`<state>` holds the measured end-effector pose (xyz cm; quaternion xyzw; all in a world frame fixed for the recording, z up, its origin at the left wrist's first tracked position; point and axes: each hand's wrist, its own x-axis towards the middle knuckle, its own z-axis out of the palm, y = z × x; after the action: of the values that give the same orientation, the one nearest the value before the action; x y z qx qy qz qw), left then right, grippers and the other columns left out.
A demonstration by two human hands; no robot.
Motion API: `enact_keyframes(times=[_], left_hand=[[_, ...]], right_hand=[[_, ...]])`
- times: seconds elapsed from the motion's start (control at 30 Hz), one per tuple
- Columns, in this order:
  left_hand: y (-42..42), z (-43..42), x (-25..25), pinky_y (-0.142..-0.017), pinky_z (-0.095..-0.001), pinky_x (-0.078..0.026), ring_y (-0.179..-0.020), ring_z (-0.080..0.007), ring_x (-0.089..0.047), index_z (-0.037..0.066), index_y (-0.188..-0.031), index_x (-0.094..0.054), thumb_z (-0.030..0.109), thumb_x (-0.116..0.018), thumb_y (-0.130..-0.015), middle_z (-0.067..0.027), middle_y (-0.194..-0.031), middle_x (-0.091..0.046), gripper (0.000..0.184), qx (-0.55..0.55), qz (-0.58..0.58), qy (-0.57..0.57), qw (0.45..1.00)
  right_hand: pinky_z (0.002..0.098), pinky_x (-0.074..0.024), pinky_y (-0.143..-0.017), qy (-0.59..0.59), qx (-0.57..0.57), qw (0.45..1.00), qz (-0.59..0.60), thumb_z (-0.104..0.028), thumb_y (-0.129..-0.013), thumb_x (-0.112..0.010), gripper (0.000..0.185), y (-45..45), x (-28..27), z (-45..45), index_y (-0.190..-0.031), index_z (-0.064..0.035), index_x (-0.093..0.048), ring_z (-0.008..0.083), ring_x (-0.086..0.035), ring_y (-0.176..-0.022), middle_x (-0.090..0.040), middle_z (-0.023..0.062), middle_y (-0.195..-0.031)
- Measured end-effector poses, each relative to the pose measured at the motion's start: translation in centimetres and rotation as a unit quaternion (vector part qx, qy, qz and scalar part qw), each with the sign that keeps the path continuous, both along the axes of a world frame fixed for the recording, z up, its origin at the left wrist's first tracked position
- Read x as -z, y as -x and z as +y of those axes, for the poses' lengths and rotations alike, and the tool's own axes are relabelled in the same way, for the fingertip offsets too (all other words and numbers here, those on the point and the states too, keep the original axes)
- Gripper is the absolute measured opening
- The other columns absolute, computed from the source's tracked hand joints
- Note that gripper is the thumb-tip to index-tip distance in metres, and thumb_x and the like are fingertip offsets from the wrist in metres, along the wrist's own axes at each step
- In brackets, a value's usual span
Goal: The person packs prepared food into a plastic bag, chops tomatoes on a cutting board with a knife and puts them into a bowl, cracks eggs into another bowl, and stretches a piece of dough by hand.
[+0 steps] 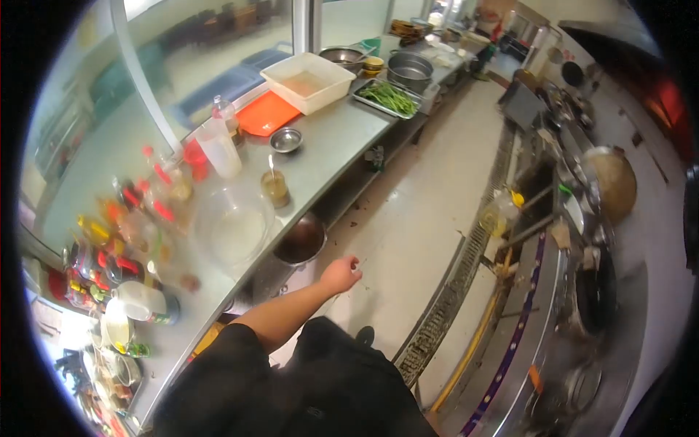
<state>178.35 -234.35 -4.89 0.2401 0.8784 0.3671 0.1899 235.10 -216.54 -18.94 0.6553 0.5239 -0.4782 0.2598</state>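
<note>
My left hand point(341, 276) hangs over the floor beside the steel counter point(328, 156), its fingers curled in and nothing visible in them. Nearest to it is a dark-looking pot point(300, 242) on the level below the counter top. Above, near the counter's edge, stand a large clear plastic basin point(234, 227) and a jar point(275, 189) of brownish contents with a spoon handle sticking out. A small steel bowl point(286, 140) sits further along. My right hand is not in view.
Bottles with red caps point(156, 189) crowd the counter's left side. Further off are a white tub point(308, 81), an orange tray point(267, 113) and a metal tray of green vegetables point(386, 98). Right of the aisle, a floor drain grate point(455, 298) runs along the stoves and a wok point(595, 291).
</note>
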Motion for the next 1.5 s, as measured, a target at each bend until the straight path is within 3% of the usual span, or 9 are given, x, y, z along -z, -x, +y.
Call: enact_keyframes(times=[0.17,0.23,0.27,0.33,0.5,0.67,0.73,1.0,1.5], left_hand=[[16.8,2.5,1.7,-0.060,-0.0349,-0.052,-0.062,-0.0246,-0.065,0.000,-0.090,-0.063,0.024,-0.071,-0.077,-0.0143,-0.077,-0.067,0.028,-0.268,-0.135,-0.161,0.940],[27.2,0.2,12.0,-0.044,-0.0347,-0.046,-0.052,-0.0226,-0.059,0.002,-0.087,-0.062,0.027,-0.057,-0.091,-0.0110,-0.066,-0.060,0.026,-0.127,-0.262,-0.509,0.810],[29.8,2.2,4.1,-0.038,-0.0335,-0.039,-0.044,-0.0183,-0.047,0.005,-0.083,-0.057,0.031,-0.051,-0.095,-0.0055,-0.056,-0.047,0.030,-0.410,-0.366,-0.293,0.783],[38.5,1.6,8.1,-0.037,-0.0323,-0.034,-0.043,-0.0192,-0.038,0.011,-0.077,-0.051,0.040,-0.050,-0.095,-0.0026,-0.051,-0.037,0.035,-0.514,-0.385,-0.446,0.623],[46.6,-1.6,11.2,-0.050,-0.0435,-0.047,-0.057,-0.0239,-0.052,0.005,-0.094,-0.052,0.050,-0.040,-0.093,-0.0101,-0.070,-0.056,0.046,-0.589,-0.331,-0.418,0.608],[49.9,-3.9,18.6,-0.053,-0.0383,-0.052,-0.064,-0.0248,-0.060,0.004,-0.090,-0.055,0.032,-0.047,-0.092,-0.0123,-0.075,-0.060,0.029,-0.590,-0.222,-0.369,0.683],[45.5,0.0,12.6,-0.049,-0.0337,-0.051,-0.060,-0.0233,-0.061,0.003,-0.081,-0.055,0.021,-0.048,-0.090,-0.0118,-0.072,-0.060,0.022,-0.610,-0.285,-0.428,0.603],[11.4,4.7,3.5,-0.046,-0.0316,-0.048,-0.057,-0.0222,-0.066,-0.004,-0.087,-0.057,0.015,-0.046,-0.092,-0.0173,-0.075,-0.066,0.022,-0.352,-0.338,-0.305,0.818],[-50.0,-25.0,1.3,-0.044,-0.0318,-0.047,-0.054,-0.0226,-0.065,-0.011,-0.093,-0.054,0.013,-0.049,-0.090,-0.0189,-0.068,-0.064,0.025,-0.882,-0.157,-0.302,0.325]], right_hand=[[0.0397,-0.0449,-0.042,-0.064,-0.076,0.995,-0.024,-0.029,-0.086,-0.066,0.030,14.8,-4.1,17.2,-0.089,0.0013,-0.064,0.0274,-0.057,-0.045,-0.060,0.0155,-0.064],[0.0385,-0.0282,-0.031,-0.202,-0.175,0.961,0.064,-0.024,-0.089,-0.063,0.023,19.3,-4.6,22.0,-0.084,-0.0017,-0.057,0.0185,-0.041,-0.033,-0.048,0.0086,-0.051],[0.0375,-0.0301,-0.032,-0.192,-0.128,0.969,0.089,-0.024,-0.088,-0.064,0.023,21.8,-6.0,23.1,-0.086,-0.0009,-0.058,0.0182,-0.044,-0.035,-0.049,0.0087,-0.052],[0.0365,-0.0320,-0.032,-0.201,-0.045,0.973,0.108,-0.023,-0.087,-0.065,0.024,27.6,-9.9,23.9,-0.088,-0.0001,-0.060,0.0178,-0.046,-0.036,-0.051,0.0088,-0.053],[0.0368,-0.0526,-0.064,-0.235,0.003,0.972,0.009,-0.025,-0.080,-0.069,0.035,36.4,-17.2,20.0,-0.104,0.0001,-0.065,0.0250,-0.068,-0.066,-0.069,0.0140,-0.077],[0.0349,-0.0493,-0.046,-0.206,-0.153,0.966,-0.011,-0.034,-0.077,-0.072,0.048,35.6,-12.4,22.9,-0.108,0.0017,-0.063,0.0187,-0.060,-0.048,-0.063,0.0127,-0.068],[0.0350,-0.0510,-0.048,-0.199,-0.213,0.956,-0.022,-0.036,-0.077,-0.072,0.051,37.8,-13.0,23.6,-0.110,0.0018,-0.063,0.0199,-0.061,-0.049,-0.064,0.0141,-0.069],[0.0461,-0.0489,-0.088,-0.192,-0.486,0.851,0.045,-0.036,-0.078,-0.065,0.045,47.8,-11.7,23.9,-0.112,-0.0054,-0.062,0.0401,-0.061,-0.101,-0.065,0.0243,-0.104],[0.0325,-0.0448,-0.039,0.015,-0.876,0.429,0.221,-0.023,-0.080,-0.072,0.037,42.8,-5.5,-9.0,-0.103,0.0027,-0.060,0.0169,-0.055,-0.044,-0.058,0.0088,-0.060]])
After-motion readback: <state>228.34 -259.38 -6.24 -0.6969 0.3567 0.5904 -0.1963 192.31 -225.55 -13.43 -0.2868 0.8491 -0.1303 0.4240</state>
